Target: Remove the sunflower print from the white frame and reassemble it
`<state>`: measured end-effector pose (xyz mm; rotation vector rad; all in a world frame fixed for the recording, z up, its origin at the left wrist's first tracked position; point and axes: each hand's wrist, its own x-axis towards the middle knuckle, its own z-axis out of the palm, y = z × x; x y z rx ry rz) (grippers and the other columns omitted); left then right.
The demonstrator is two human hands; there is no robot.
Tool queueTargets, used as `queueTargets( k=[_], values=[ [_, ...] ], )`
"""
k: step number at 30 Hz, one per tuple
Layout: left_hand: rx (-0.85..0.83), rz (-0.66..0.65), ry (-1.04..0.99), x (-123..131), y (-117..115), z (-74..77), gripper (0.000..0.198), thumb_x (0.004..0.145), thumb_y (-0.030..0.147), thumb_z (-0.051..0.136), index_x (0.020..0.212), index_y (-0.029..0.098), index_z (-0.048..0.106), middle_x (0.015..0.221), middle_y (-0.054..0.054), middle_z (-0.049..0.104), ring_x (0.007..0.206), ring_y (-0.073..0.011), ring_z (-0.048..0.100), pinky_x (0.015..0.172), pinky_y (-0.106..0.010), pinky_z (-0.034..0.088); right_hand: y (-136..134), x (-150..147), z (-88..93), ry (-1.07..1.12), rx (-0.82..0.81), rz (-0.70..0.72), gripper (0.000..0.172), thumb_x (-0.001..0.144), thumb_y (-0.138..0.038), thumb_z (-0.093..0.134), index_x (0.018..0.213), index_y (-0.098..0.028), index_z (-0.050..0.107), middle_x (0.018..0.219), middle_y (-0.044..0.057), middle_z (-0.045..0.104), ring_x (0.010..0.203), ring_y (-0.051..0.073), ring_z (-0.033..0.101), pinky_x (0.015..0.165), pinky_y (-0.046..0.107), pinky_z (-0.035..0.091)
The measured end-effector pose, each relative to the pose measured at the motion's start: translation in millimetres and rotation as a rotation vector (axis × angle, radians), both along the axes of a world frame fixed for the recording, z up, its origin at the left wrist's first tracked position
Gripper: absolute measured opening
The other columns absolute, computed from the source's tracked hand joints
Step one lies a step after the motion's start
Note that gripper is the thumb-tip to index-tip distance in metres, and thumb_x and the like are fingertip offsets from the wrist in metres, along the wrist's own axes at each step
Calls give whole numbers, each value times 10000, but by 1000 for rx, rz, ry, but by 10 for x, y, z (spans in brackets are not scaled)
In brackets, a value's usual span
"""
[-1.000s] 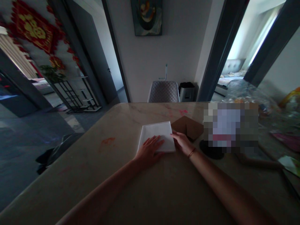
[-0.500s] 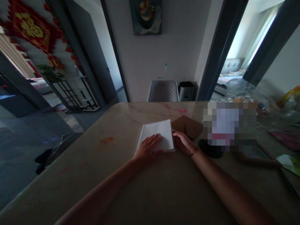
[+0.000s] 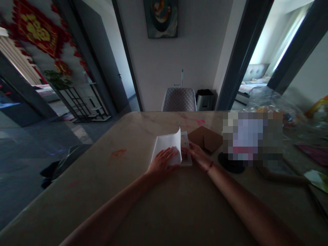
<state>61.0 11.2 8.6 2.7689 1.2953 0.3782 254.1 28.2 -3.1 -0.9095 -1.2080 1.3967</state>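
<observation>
A folded white paper (image 3: 166,145) lies on the marble table (image 3: 143,205) in front of me. My left hand (image 3: 161,164) rests flat on its near left part, fingers stretched out. My right hand (image 3: 196,154) is at the paper's right edge and lifts the top flap, which stands curled up off the layer below. A brown envelope (image 3: 206,138) lies just right of the paper, beyond my right hand.
A black round base (image 3: 230,164) and a blurred-out object stand to the right, with cluttered papers and plastic further right. An orange stain (image 3: 116,154) marks the table on the left. A grey chair (image 3: 179,99) stands at the far edge.
The paper's top flap lay flat before; now its right edge is raised and curled leftward by my right hand. My left hand has stayed pressed on the paper.
</observation>
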Motion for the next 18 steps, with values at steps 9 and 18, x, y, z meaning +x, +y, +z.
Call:
queueTargets(
  k=[9,18],
  values=[
    [43,44,-98,47,9,-19,501,812,472,441,1220,184,487,1308,-87,473,1207,-218,426,1015,-396,318,84,-125,-138,-255,25,-331,453,514,-392,740,882,-165,607,799,73,664,720,212,600,631,331,469],
    [58,63,-159,28,3,-5,403,884,297,310,1243,202,465,1255,-55,532,1189,-198,444,1041,-433,269,52,-116,-72,-196,19,-244,389,600,-394,668,919,-185,593,835,56,658,684,188,599,583,300,458]
  ],
)
